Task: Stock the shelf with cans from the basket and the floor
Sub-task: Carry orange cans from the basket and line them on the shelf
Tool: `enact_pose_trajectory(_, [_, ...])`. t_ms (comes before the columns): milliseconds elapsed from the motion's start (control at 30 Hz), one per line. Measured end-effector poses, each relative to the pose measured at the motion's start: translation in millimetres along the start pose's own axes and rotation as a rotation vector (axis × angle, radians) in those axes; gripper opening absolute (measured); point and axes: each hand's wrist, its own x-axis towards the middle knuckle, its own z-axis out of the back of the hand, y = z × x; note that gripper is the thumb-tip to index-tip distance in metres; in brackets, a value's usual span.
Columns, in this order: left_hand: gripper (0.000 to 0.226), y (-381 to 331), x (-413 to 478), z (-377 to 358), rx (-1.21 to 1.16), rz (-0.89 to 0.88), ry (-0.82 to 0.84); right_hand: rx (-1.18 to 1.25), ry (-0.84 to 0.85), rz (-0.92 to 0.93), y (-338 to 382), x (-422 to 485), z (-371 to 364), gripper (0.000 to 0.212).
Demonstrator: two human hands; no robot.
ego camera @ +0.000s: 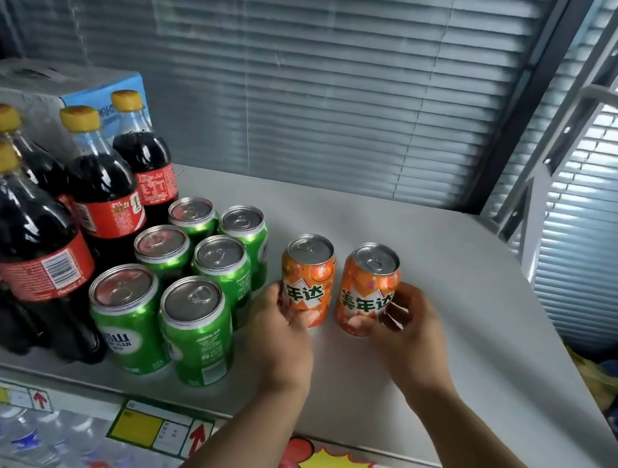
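Two orange cans stand upright side by side on the white shelf top [431,293]. My left hand [283,335] grips the lower part of the left orange can [308,274]. My right hand [405,330] grips the right orange can [369,284] from its right side, fingers curled round its base. Several green cans [200,322] stand in two rows just left of the orange ones. The basket and the floor are out of view.
Several dark cola bottles [40,232] with yellow caps fill the shelf's left end, with a blue and white carton [111,93] behind them. Window blinds back the shelf. A grey metal frame [541,189] rises at the right. Price tags [150,431] line the front edge.
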Motion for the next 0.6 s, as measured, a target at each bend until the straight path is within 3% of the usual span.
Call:
enact_pose_trajectory(200, [0.037,-9.0,8.8,-16.7,-0.059,0.054,-0.122,0.039,0.039,-0.005,-4.6,17.4,-10.6,0.059])
enact_pose_trajectory(600, [0.042,-25.8,9.0,-26.7,-0.192,0.188,-0.278,0.045,0.065,0.012,-7.1,33.8,-26.9,0.057])
